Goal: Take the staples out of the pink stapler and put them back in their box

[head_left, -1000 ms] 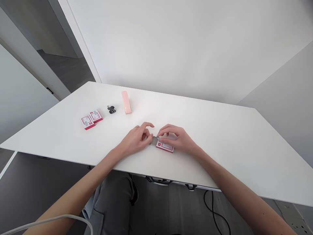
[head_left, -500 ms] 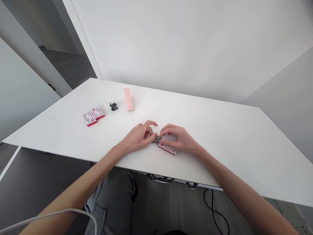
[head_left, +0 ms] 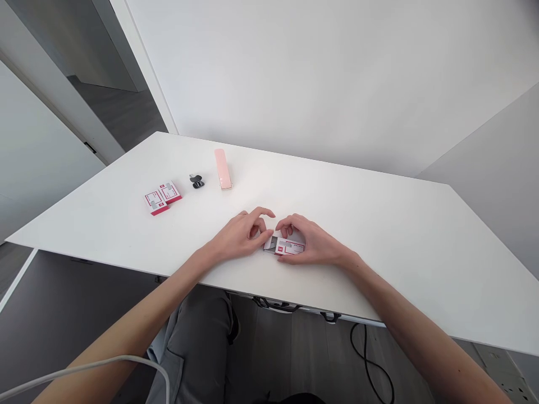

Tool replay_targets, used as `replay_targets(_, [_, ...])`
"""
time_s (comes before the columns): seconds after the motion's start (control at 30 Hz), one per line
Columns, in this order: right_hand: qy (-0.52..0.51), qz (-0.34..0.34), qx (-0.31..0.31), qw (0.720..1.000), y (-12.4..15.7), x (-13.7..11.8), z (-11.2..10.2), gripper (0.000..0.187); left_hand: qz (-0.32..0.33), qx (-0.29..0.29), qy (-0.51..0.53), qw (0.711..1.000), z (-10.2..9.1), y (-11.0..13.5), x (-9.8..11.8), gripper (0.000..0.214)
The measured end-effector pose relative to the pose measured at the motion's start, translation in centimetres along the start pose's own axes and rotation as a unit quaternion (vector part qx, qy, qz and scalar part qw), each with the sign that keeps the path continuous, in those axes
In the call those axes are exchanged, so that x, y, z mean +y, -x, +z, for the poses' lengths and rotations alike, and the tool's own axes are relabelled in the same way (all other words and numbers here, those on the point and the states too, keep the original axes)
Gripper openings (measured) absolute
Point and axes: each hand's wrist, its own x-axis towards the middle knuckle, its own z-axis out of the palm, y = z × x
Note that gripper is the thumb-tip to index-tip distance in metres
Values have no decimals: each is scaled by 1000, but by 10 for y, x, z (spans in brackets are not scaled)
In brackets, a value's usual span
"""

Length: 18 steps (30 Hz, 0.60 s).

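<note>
A small white and red staple box (head_left: 290,247) lies on the table between my hands, its grey inside showing at the left end. My left hand (head_left: 240,235) is at that end, thumb and curled fingers against it, the index finger arched above. Around the sleeve of the box curves my right hand (head_left: 314,241), thumb along the near side and fingers at the far side. Part of the box's right end is hidden by the right palm.
Two similar red and white boxes (head_left: 162,197) lie at the left. Beside them are a black staple remover (head_left: 196,181) and a pink stapler (head_left: 223,168). A white wall (head_left: 295,84) rises behind the white table (head_left: 379,241). A pale cable (head_left: 105,359) crosses my left forearm.
My right hand has moved from the grey staples at the box's left end to the sleeve, and its fingers now surround it. My left hand has stayed almost in place.
</note>
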Motion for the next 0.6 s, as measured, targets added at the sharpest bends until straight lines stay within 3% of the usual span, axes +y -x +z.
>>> replay_targets(0.6, [-13, 9, 32, 999, -3, -4, 5, 43, 19, -28, 62, 998, -3, 1, 1, 38])
